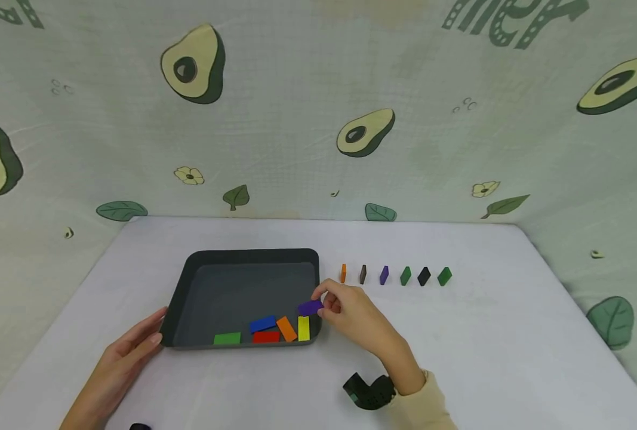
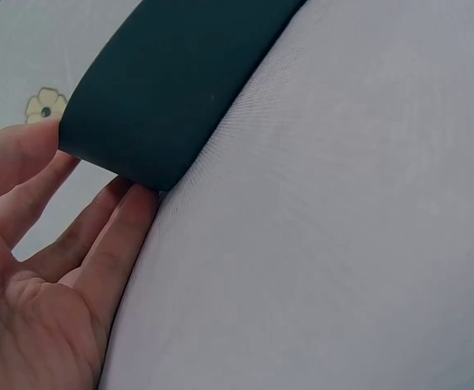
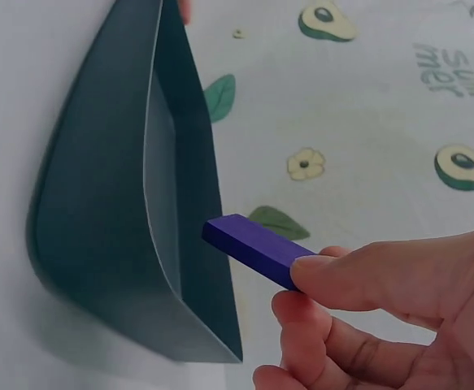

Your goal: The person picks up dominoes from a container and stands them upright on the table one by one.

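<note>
Purple block (image 1: 310, 307) is pinched by right hand (image 1: 357, 319) over tray (image 1: 189, 292) right rim, left hand (image 1: 127, 352) flat against tray; loose pinch could drop it outside.

Cream sleeve cuff (image 1: 422, 406) and black perforated wrist strap (image 1: 371, 391) on the right arm; bare left forearm.

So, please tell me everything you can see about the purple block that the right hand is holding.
The purple block is a small flat rectangular piece, plain and matte, perhaps painted wood. The right hand pinches one end between thumb and fingers, so it lies roughly level above the right rim of the dark tray. Its free end points toward the tray. It appears to touch nothing besides the fingers.
</note>
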The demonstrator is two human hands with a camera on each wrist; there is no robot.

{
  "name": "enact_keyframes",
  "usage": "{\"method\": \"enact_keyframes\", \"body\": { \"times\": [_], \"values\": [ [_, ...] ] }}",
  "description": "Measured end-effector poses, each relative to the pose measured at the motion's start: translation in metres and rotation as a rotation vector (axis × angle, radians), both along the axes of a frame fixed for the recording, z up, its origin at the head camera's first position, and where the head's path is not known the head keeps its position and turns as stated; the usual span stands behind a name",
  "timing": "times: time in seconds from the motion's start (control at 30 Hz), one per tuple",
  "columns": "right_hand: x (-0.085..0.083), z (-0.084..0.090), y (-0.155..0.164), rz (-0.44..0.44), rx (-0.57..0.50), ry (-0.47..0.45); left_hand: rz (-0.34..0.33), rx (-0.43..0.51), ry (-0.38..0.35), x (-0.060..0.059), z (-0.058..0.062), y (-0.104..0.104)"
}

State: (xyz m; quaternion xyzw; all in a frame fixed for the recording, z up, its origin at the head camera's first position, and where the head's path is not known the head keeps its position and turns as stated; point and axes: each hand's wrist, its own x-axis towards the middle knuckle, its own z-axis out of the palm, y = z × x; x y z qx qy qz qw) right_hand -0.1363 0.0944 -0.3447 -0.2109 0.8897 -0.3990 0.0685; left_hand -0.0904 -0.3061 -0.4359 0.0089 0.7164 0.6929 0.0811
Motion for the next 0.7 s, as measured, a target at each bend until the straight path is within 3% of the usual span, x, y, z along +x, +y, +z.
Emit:
{"method": "enact_keyframes", "body": {
  "times": [0.33,0.7],
  "values": [
    [-0.002,0.001,0.017,-0.058,0.021,0.014,-0.006,0.018,0.002,0.001,-0.002,-0.001],
    [-0.009,0.003,0.039,-0.188,0.071,-0.078,-0.020,0.016,0.029,0.000,-0.001,0.000]
  ]
}}
